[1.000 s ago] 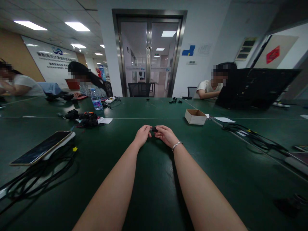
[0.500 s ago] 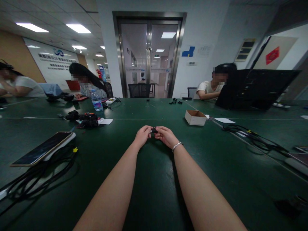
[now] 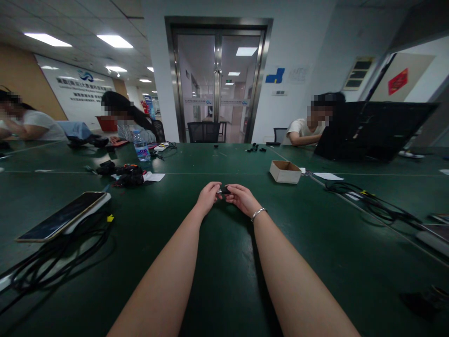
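Above the green table, a small black object with a silvery end (image 3: 224,190) spans the gap between my two hands; it is too small to name for certain. My right hand (image 3: 241,198), with a silver bracelet at the wrist, pinches the black part between thumb and fingers. The silvery end points at my left hand (image 3: 209,196), whose thumb and fingers are closed at its tip. What else those fingers may hold is hidden.
An open cardboard box (image 3: 286,174) stands right of my hands. Left are a phone (image 3: 65,216), looped black cables (image 3: 75,243), a water bottle (image 3: 141,149) and black gear (image 3: 126,177). Several small black pieces (image 3: 256,148) lie farther back. Co-workers sit across the table.
A little more of the silvery end shows between my hands now. My left hand's fingers have shifted slightly; both arms are otherwise in the same place.
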`<state>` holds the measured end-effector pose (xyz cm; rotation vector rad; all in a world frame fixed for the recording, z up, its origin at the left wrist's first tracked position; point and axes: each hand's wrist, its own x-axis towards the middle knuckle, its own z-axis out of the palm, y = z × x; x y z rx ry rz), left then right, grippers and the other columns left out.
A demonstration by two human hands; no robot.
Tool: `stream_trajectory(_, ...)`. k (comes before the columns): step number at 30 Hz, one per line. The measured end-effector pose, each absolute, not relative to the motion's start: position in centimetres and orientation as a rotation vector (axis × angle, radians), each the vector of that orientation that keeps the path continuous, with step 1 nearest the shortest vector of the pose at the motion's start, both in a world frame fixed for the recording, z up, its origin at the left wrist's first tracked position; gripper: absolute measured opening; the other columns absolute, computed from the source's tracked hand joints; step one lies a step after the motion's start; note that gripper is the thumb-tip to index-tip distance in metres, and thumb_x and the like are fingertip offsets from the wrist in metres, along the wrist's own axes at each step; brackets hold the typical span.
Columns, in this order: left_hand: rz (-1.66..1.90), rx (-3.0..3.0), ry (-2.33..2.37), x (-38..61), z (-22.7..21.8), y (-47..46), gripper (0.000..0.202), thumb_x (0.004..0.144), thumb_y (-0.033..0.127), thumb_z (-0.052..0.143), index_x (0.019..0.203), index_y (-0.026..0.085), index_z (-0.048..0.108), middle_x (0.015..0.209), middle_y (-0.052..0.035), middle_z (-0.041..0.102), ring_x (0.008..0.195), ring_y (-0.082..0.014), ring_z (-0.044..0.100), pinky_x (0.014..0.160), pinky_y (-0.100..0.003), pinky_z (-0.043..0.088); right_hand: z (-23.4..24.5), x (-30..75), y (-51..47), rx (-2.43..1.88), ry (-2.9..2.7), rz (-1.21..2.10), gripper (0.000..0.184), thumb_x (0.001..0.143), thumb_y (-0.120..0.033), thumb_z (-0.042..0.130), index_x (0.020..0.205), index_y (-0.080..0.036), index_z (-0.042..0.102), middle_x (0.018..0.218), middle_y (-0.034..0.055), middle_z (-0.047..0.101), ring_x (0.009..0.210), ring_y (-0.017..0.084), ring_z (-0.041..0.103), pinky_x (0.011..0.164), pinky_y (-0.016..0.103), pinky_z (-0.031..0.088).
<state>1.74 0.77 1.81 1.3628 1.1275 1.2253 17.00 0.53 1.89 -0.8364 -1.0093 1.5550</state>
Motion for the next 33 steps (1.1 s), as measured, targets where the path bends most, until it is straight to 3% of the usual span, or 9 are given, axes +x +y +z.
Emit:
stream_trajectory(5, 1.225, 1.420, 1.133, 1.67, 1.61, 0.82, 0.028, 0.087, 0.030, 0.048, 0.104, 0.012, 0.062, 0.056, 0.0008, 0.053, 0.047, -0.0088, 0.044, 0.045, -0.018, 0.033, 1.95, 17.00, 0.50, -0.835, -1.015, 1.559, 0.007, 0.078, -0.014, 0.070, 0.084, -0.013, 0.067, 0.066, 0.0052, 0.068, 0.055, 0.011, 0.063, 0.058, 0.024, 0.055)
stream_trajectory(9, 1.246, 1.425, 1.151, 1.60, 1.85, 0.64, 0.030, 0.080, 0.020, 0.053, 0.108, 0.014, 0.060, 0.062, 0.0013, 0.056, 0.048, -0.0081, 0.045, 0.047, -0.018, 0.035, 1.95, 17.01, 0.47, -0.835, -1.007, 1.554, 0.006, 0.078, -0.015, 0.070, 0.083, -0.014, 0.067, 0.067, 0.0043, 0.068, 0.055, 0.011, 0.062, 0.058, 0.024, 0.056)
stream_trajectory(19, 1.177, 1.407, 1.154, 1.55, 1.77, 0.84, 0.027, 0.085, 0.025, 0.044, 0.101, 0.013, 0.063, 0.056, 0.0005, 0.054, 0.047, -0.0098, 0.045, 0.047, -0.020, 0.034, 1.92, 17.07, 0.51, -0.842, -1.014, 1.561, 0.005, 0.079, -0.015, 0.069, 0.084, -0.014, 0.067, 0.068, 0.0042, 0.068, 0.057, 0.011, 0.064, 0.059, 0.024, 0.056)
stream_trajectory(33, 1.206, 1.462, 1.157, 1.69, 1.79, 0.69, 0.025, 0.084, 0.024, 0.047, 0.099, 0.013, 0.063, 0.058, 0.0010, 0.055, 0.048, -0.0089, 0.045, 0.047, -0.019, 0.034, 1.73, 17.09, 0.65, -0.836, -0.999, 1.550, 0.007, 0.078, -0.014, 0.070, 0.084, -0.014, 0.067, 0.068, 0.0034, 0.068, 0.056, 0.011, 0.063, 0.059, 0.024, 0.056)
